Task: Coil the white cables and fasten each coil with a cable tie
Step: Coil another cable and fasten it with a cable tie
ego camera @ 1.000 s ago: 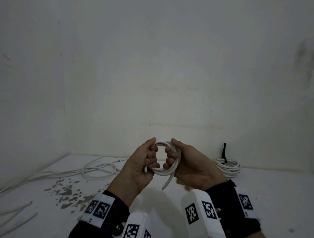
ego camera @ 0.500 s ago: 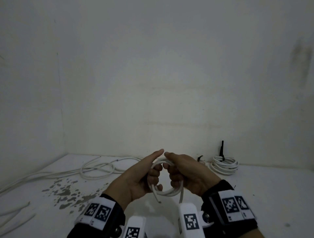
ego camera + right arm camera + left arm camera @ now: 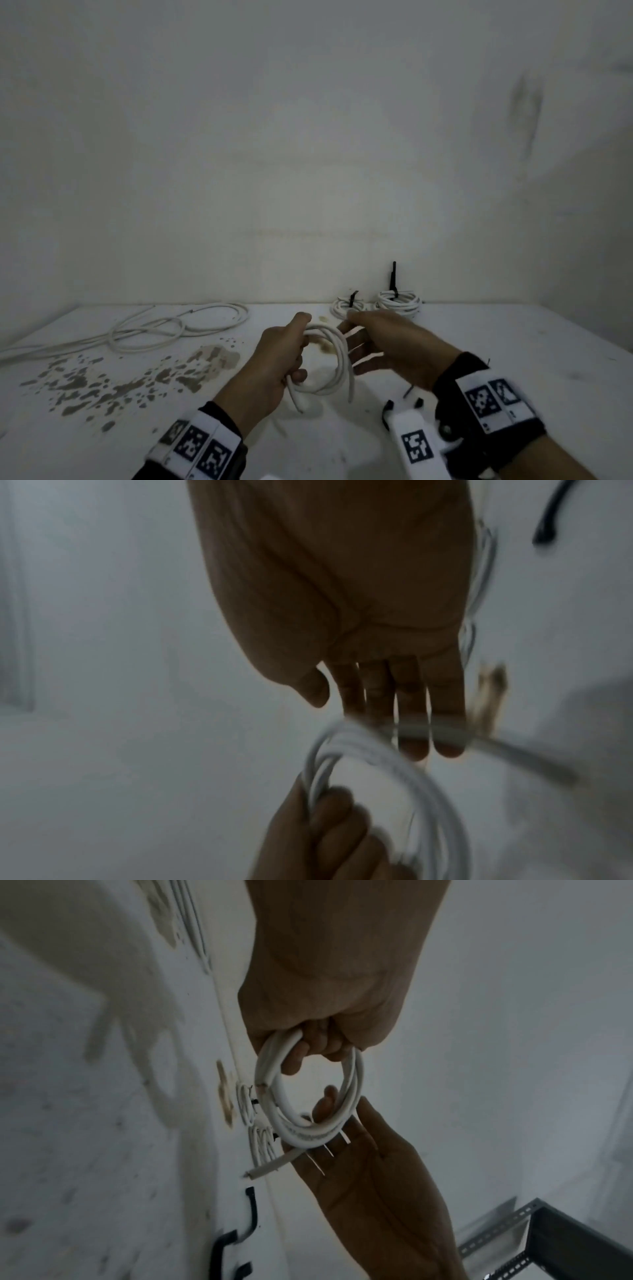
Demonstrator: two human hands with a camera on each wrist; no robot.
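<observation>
A small coil of white cable (image 3: 330, 363) hangs above the white table, gripped by my left hand (image 3: 279, 356), whose fingers curl round its left side (image 3: 318, 1042). Two cut ends stick out at the coil's bottom. My right hand (image 3: 387, 346) is beside the coil with its fingers straight (image 3: 411, 718), touching the right side of the loops (image 3: 369, 753). Two finished coils (image 3: 399, 301) with black cable ties (image 3: 392, 281) lie at the back by the wall. A loose white cable (image 3: 154, 329) sprawls at the back left.
The table top (image 3: 513, 342) is stained with dark spots (image 3: 120, 380) at the left front. A black cable tie (image 3: 251, 1213) lies on the table near my right wrist. A grey metal rack frame (image 3: 548, 1240) stands below the table in the left wrist view. Walls close the back and left.
Both hands came down toward the table with the coil. My right hand let go of its grip and straightened its fingers; the left hand kept hold of the coil.
</observation>
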